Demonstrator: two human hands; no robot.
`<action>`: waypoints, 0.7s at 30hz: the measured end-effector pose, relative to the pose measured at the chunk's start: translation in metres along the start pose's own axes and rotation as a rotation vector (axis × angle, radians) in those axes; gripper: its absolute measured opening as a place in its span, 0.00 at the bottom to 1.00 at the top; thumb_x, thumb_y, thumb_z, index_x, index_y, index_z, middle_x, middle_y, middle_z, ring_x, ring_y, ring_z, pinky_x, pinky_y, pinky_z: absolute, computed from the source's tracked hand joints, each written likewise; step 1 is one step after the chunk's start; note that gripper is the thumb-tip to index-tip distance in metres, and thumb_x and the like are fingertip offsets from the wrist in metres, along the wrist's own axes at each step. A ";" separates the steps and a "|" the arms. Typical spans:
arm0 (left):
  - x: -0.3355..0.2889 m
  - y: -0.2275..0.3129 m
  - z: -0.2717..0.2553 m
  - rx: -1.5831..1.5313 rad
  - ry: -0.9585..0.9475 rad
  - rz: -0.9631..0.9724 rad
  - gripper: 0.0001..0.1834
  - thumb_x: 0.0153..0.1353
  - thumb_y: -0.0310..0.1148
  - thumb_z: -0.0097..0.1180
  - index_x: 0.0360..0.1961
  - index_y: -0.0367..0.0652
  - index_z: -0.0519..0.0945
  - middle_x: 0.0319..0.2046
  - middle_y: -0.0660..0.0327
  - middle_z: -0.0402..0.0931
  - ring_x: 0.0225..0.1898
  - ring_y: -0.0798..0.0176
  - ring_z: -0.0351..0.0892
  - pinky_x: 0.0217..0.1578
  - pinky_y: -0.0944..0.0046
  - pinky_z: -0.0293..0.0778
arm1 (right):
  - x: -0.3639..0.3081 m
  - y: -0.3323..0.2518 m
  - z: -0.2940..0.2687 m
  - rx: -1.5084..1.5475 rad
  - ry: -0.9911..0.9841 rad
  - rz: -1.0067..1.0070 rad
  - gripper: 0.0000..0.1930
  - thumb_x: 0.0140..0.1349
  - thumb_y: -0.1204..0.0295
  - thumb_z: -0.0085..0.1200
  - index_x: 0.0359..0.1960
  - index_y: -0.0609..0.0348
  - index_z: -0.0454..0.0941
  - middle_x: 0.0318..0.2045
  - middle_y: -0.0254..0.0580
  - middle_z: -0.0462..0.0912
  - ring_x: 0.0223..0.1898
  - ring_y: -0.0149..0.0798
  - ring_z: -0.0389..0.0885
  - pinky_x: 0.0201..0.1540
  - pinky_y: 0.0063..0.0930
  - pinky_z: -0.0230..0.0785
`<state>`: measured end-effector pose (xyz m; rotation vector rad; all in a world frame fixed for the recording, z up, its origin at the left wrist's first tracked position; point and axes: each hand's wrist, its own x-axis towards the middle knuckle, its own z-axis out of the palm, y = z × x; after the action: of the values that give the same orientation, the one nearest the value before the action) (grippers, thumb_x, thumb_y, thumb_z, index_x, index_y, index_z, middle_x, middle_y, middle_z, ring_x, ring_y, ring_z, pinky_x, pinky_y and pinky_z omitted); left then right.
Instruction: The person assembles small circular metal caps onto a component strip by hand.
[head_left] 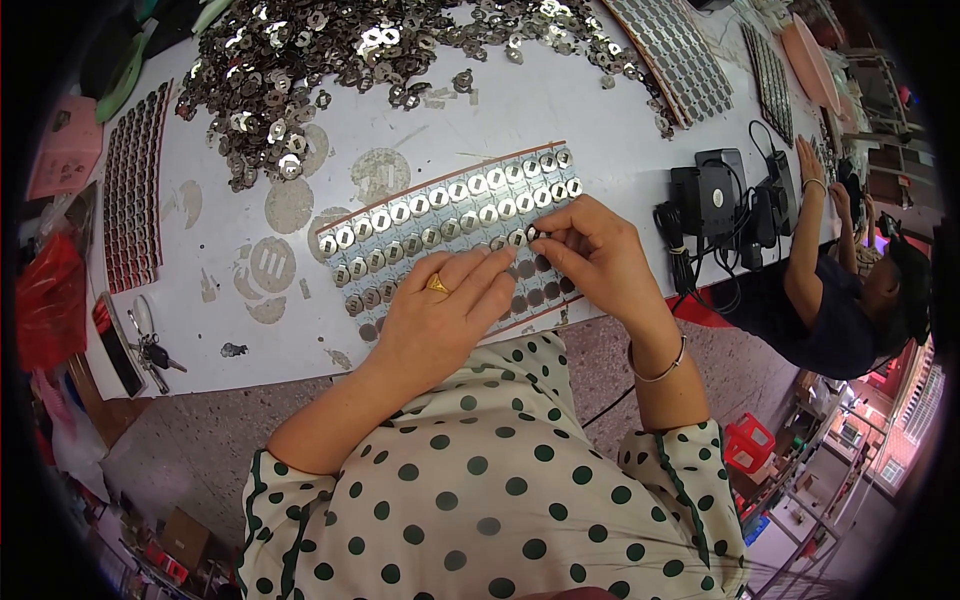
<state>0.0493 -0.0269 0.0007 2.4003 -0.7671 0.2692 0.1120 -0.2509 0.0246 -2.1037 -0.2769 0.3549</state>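
Note:
A bluish-grey panel [455, 208] with brown edge strips lies slightly tilted on the white table in front of me. Rows of shiny metal pieces with slotted centres cover its upper part, while plain dark round spots show in the lower right rows. My left hand [435, 318] rests flat across the middle of the panel, fingers stretched out and a ring on one of them. Thumb and forefinger of my right hand [598, 255] pinch a small metal piece [533, 232] at the end of a row, close to my left fingertips. Both palms hide part of the lower rows.
A large heap of loose metal pieces [310, 70] spreads along the back. More panels lie at the left [135, 190] and back right [672, 60]. Black power adapters [705, 200] with cables stand right; keys [158, 354] lie front left. Another person [800, 290] works at the right.

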 end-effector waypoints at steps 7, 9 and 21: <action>0.008 0.001 -0.017 -0.373 0.047 -0.223 0.14 0.60 0.24 0.63 0.48 0.41 0.80 0.51 0.58 0.82 0.49 0.61 0.83 0.48 0.60 0.76 | -0.002 -0.004 0.002 -0.064 0.012 -0.052 0.13 0.61 0.81 0.65 0.47 0.60 0.84 0.33 0.36 0.78 0.30 0.29 0.78 0.33 0.23 0.72; 0.011 0.002 -0.021 -0.648 0.053 -0.443 0.13 0.63 0.22 0.63 0.50 0.40 0.80 0.48 0.58 0.83 0.46 0.63 0.84 0.45 0.62 0.78 | -0.004 -0.005 0.002 0.080 0.053 -0.044 0.14 0.62 0.81 0.65 0.49 0.60 0.85 0.33 0.34 0.78 0.31 0.27 0.77 0.34 0.22 0.72; 0.021 0.002 -0.011 -1.664 0.269 -0.772 0.07 0.69 0.21 0.61 0.47 0.37 0.77 0.44 0.55 0.84 0.43 0.65 0.87 0.48 0.65 0.85 | -0.006 -0.033 0.023 0.892 -0.034 -0.067 0.20 0.68 0.81 0.60 0.61 0.60 0.79 0.55 0.42 0.80 0.48 0.29 0.81 0.47 0.22 0.77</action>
<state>0.0653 -0.0314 0.0176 0.8548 0.1857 -0.2922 0.0962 -0.2175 0.0417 -1.2103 -0.1607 0.3822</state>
